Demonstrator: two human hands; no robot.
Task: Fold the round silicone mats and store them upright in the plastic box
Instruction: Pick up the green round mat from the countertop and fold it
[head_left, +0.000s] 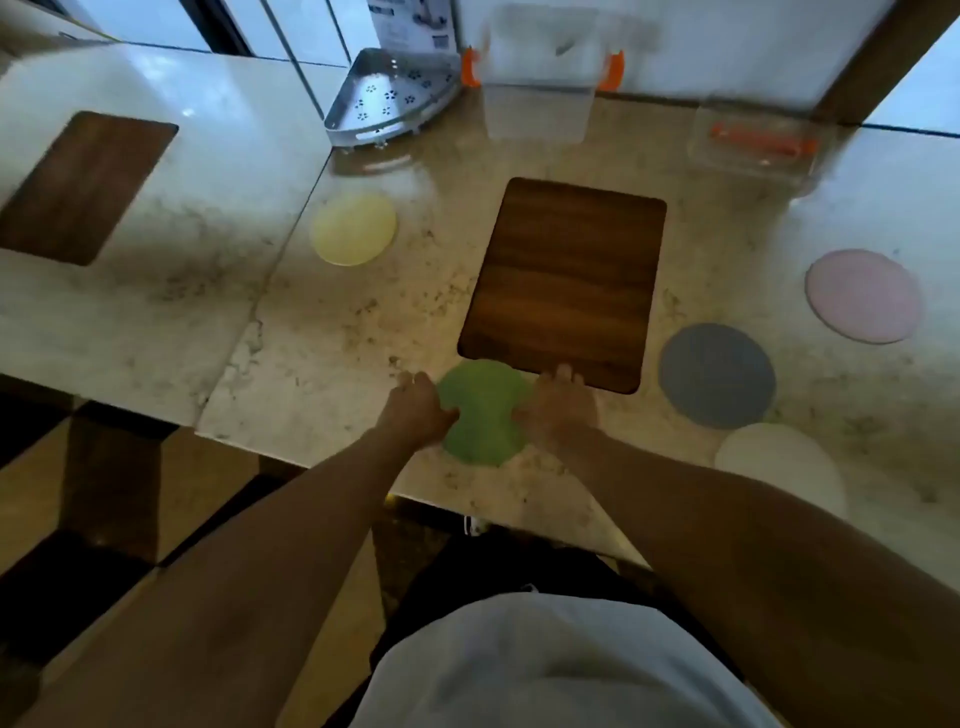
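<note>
Both hands, the left hand and the right hand, grip the green mat at opposite edges. It lies on the surface, just below the wooden board.

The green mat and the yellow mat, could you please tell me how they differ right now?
The green mat lies at the counter's near edge, pinched in from both sides by the left hand and right hand; the yellow mat lies untouched, farther back on the left. The green mat's outline is squeezed out of round, while the yellow mat keeps a flat, full circle. Both are round mats outside the plastic box.
</note>
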